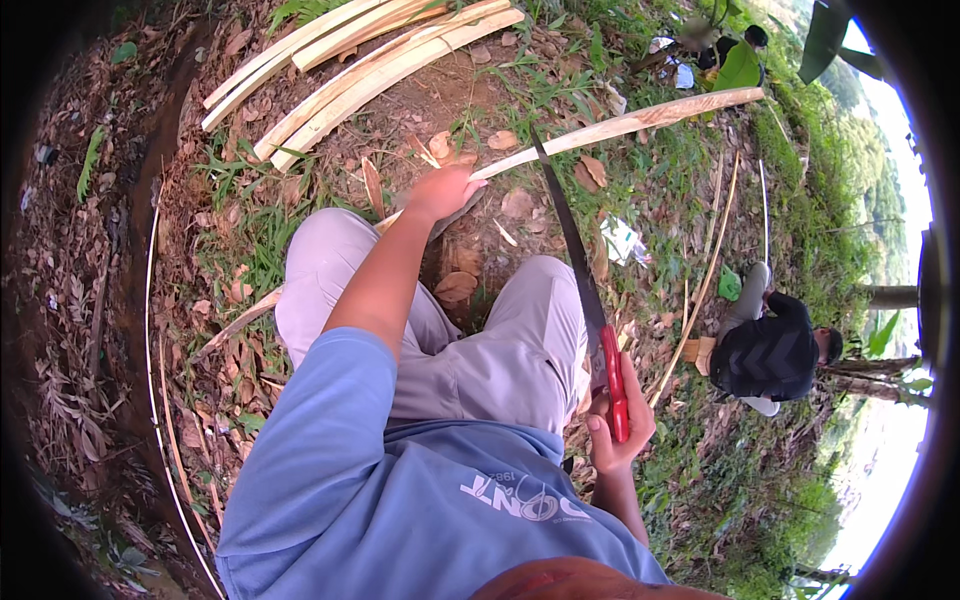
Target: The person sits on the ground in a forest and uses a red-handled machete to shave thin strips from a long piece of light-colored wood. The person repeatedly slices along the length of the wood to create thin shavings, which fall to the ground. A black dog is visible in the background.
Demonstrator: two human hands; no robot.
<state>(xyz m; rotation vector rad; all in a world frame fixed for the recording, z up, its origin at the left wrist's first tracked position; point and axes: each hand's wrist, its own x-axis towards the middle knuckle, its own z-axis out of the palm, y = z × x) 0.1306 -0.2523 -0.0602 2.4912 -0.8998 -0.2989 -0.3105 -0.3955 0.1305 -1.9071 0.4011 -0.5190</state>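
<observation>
My left hand [440, 190] grips the near end of a long pale split bamboo strip [640, 118] that runs up and to the right over the ground. My right hand [617, 425] is closed on the red handle of a long dark-bladed knife [575, 250]. The blade reaches forward and its tip rests against the strip just right of my left hand. I am seated, with my knees in grey trousers [520, 340] spread below the strip.
A pile of split bamboo slats [350, 60] lies at the upper left on bare earth and dry leaves. Thin strips [705, 270] lie to the right. Another person in a dark top [770, 355] sits at the right on the grass.
</observation>
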